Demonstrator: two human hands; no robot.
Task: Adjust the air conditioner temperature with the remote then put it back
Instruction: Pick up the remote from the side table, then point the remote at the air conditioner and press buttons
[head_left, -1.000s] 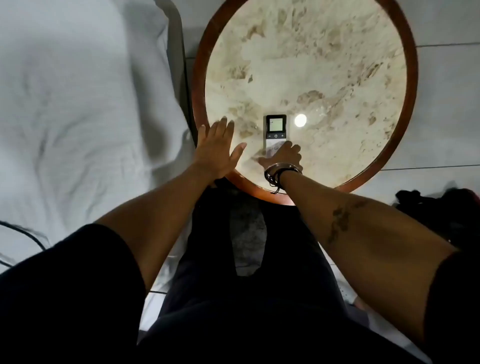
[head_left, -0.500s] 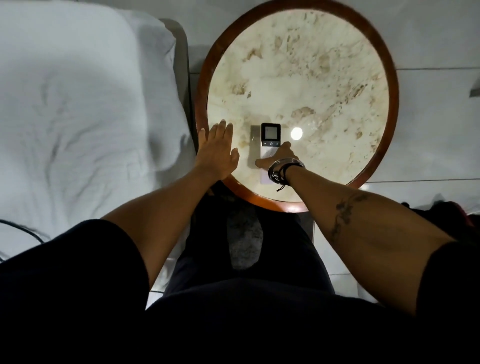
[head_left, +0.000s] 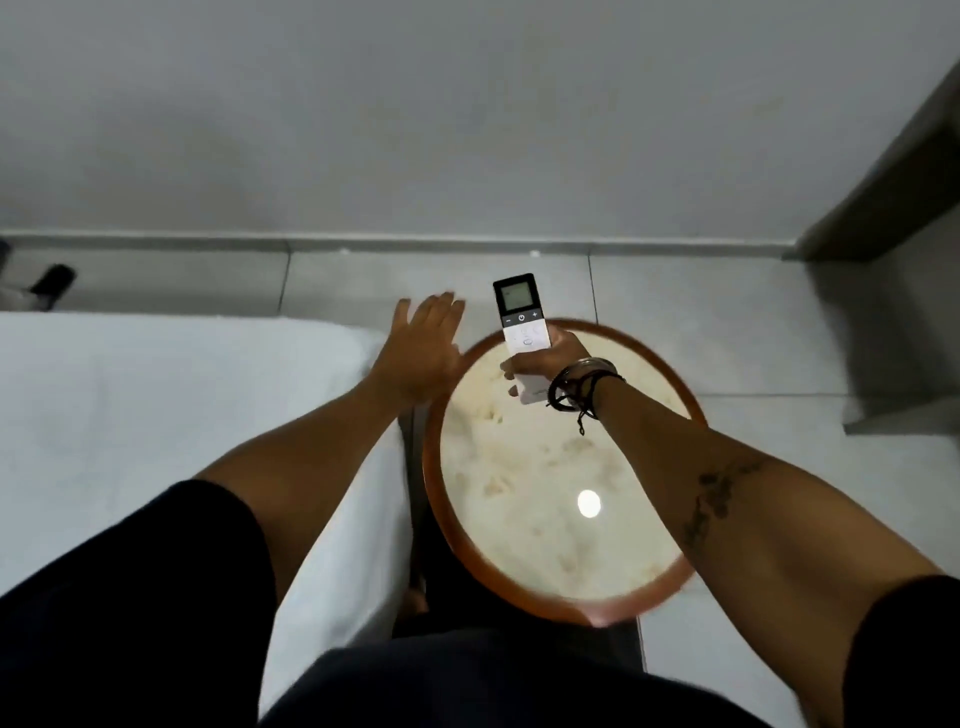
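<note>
The air conditioner remote (head_left: 521, 322) is white with a black top and a lit screen, and it points away from me. My right hand (head_left: 545, 366) grips its lower half and holds it up above the far edge of the round marble table (head_left: 540, 551). Dark bracelets circle that wrist. My left hand (head_left: 423, 348) hovers flat with fingers spread, just left of the remote, over the gap between bed and table. No air conditioner is in view.
A bed with a white sheet (head_left: 156, 415) lies to the left, close against the table's wooden rim (head_left: 431, 457). Grey floor tiles and a wall lie beyond. A dark object (head_left: 52, 280) sits on the floor at far left. A grey furniture edge (head_left: 893, 171) rises at right.
My right hand has lifted the remote off the table and holds it raised. The view has tilted up toward the wall. My left hand has come off the table's edge.
</note>
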